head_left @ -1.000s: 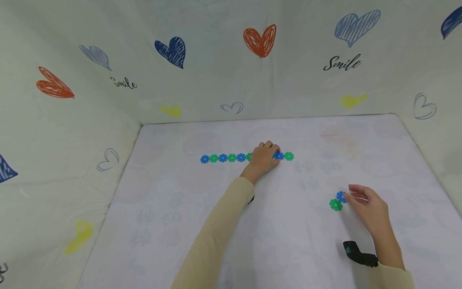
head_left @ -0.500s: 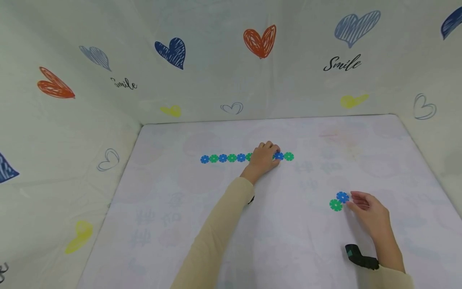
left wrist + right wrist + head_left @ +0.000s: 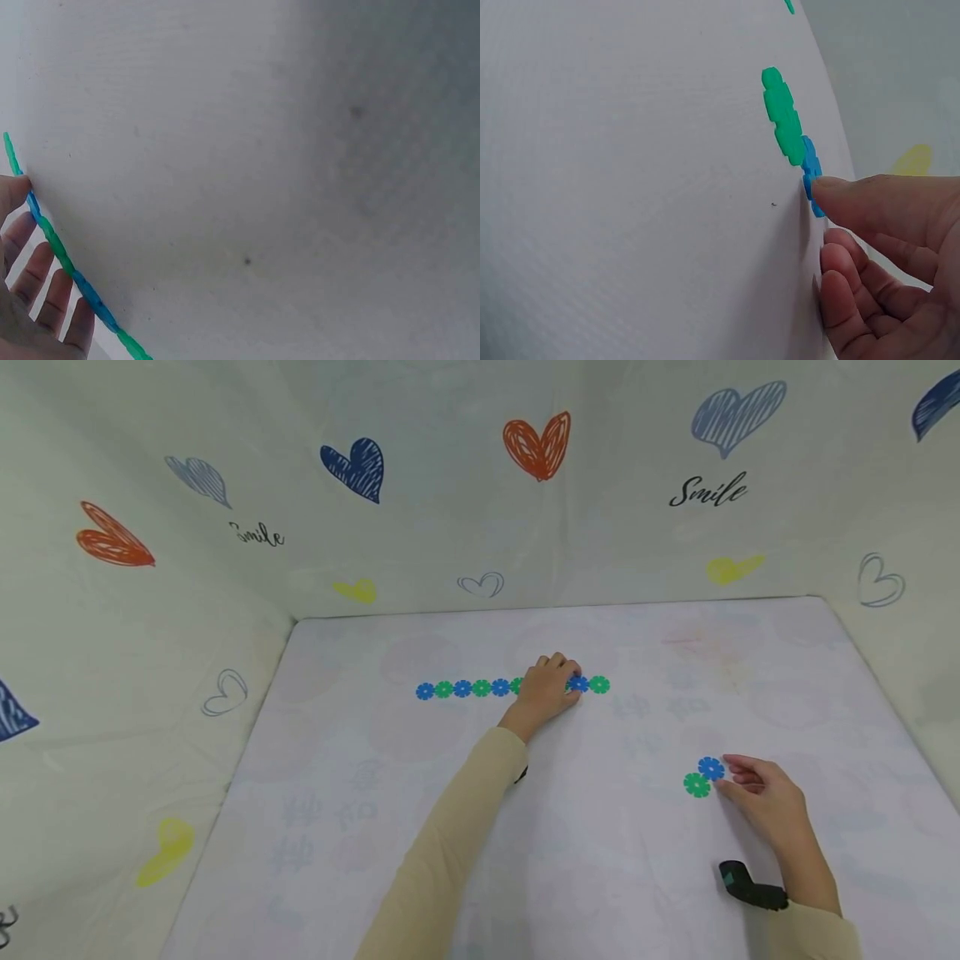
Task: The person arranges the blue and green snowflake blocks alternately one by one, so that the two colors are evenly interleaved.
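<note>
Blue and green plastic snowflake discs (image 3: 482, 688) form a straight row across the table, alternating in colour. My left hand (image 3: 543, 692) lies over the row and hides part of its middle. Its thumb and index finger bracket a blue disc (image 3: 578, 684) near the right end, where a green disc (image 3: 599, 685) comes last. In the left wrist view the fingers line the edge of the row (image 3: 60, 251). My right hand (image 3: 771, 802) pinches the right edge of another blue snowflake disc (image 3: 711, 768) between thumb and index finger. A green disc (image 3: 697, 785) joins it at the lower left.
The pale table (image 3: 420, 843) meets a cloth backdrop (image 3: 450, 510) printed with hearts and writing behind and at the sides. A black wrist device (image 3: 752, 889) sticks out from the right wrist, low over the table.
My right hand draws back slightly from the blue disc, then comes up to its right edge again, the fingers lower than a second ago. The left hand and the row stay still.
</note>
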A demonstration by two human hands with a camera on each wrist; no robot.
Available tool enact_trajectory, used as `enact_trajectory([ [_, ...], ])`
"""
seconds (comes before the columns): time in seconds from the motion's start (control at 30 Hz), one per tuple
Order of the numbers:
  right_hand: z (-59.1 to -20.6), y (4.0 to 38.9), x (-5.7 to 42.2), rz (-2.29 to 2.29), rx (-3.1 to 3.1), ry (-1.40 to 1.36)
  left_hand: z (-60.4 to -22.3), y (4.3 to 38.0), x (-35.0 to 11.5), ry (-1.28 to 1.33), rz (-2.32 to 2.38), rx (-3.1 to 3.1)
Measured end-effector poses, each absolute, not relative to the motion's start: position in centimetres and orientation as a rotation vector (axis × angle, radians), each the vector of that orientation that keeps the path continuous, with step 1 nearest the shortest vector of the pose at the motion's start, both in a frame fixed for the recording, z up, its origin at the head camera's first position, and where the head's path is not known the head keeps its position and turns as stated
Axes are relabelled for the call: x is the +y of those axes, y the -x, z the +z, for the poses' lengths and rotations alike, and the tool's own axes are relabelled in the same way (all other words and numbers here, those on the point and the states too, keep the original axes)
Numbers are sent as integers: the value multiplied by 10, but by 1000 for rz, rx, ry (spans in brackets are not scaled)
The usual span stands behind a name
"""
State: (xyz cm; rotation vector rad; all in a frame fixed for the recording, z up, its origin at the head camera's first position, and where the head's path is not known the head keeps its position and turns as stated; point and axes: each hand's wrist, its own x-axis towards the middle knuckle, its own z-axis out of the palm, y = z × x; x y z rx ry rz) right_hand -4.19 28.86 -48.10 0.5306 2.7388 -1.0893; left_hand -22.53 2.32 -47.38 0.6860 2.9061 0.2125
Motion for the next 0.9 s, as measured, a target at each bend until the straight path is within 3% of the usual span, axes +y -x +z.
enact_trajectory([
  [0.9,-487,46,289,-987,2835,-409,-471,225,23,-673,209,2885],
])
